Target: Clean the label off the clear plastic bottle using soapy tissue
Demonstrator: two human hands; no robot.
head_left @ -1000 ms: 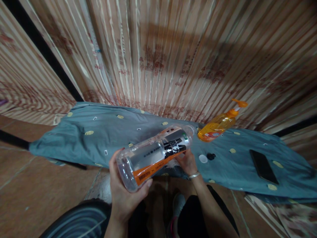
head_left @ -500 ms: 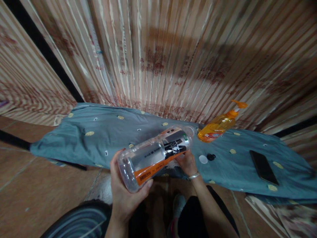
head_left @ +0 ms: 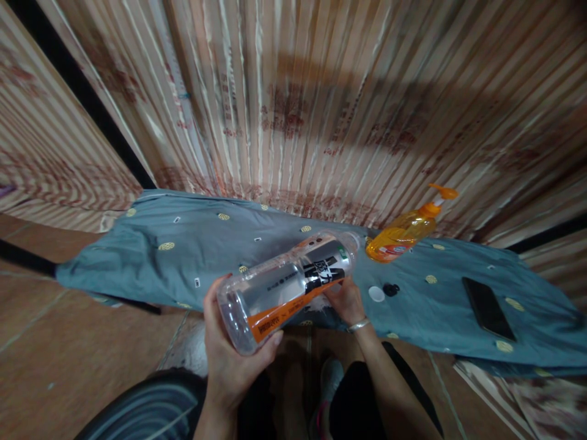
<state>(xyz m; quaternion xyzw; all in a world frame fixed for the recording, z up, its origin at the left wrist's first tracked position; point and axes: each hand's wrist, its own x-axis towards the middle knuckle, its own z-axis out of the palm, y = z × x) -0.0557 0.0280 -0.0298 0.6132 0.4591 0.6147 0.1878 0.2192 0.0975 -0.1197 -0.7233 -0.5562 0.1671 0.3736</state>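
Observation:
My left hand (head_left: 229, 354) grips the base of a large clear plastic bottle (head_left: 284, 287) with a silver, black and orange label, held tilted with its open neck pointing away toward the cloth. My right hand (head_left: 343, 302), with a bracelet on the wrist, holds the bottle from below near its upper part. A white cap (head_left: 376, 294) and a small black object (head_left: 391, 288) lie on the blue-grey cloth (head_left: 183, 256) just right of my right hand.
An orange pump bottle (head_left: 406, 229) lies tilted on the cloth against the striped curtain (head_left: 293, 98). A black phone (head_left: 488, 308) rests on the cloth at right. Brown tiled floor (head_left: 68, 354) spreads to the left; my knees are below.

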